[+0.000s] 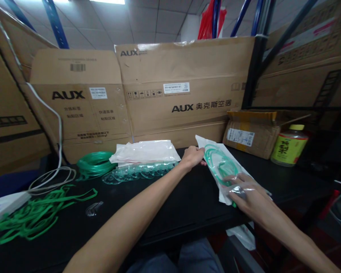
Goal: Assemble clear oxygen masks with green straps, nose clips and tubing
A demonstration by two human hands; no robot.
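A clear plastic bag (222,163) with coiled green tubing inside lies on the black table (187,201), right of centre. My left hand (192,157) reaches forward and pinches the bag's far left edge, fingers closed. My right hand (248,195) has its fingers inside the bag's near open end, spread under the film beside the green tubing.
A stack of empty plastic bags (146,151) lies over a row of clear masks (136,172). A green tubing coil (95,163), green elastic straps (34,216) and a white cable (52,176) lie left. AUX cardboard boxes (184,91) stand behind; a yellow-labelled jar (289,146) right.
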